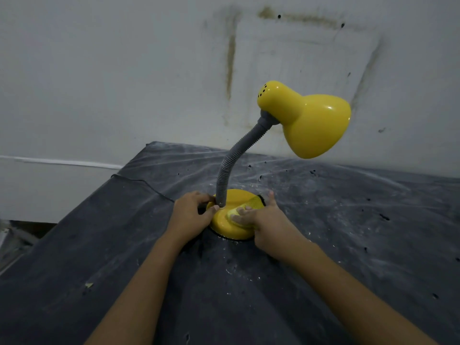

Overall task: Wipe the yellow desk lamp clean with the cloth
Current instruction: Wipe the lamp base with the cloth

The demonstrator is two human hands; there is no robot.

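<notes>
Table (348,232): dusty dark sheet | left hand (190,212) grips lamp base (229,225) | right hand (263,217) presses cloth (234,212)

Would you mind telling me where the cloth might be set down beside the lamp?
Bare dark cover lies right of the base, and left of the left hand. Around the base it is crowded: both hands, with the cloth under the right hand.

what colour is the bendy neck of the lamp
Grey, ribbed: the flexible neck between yellow base and shade, head view.
</notes>
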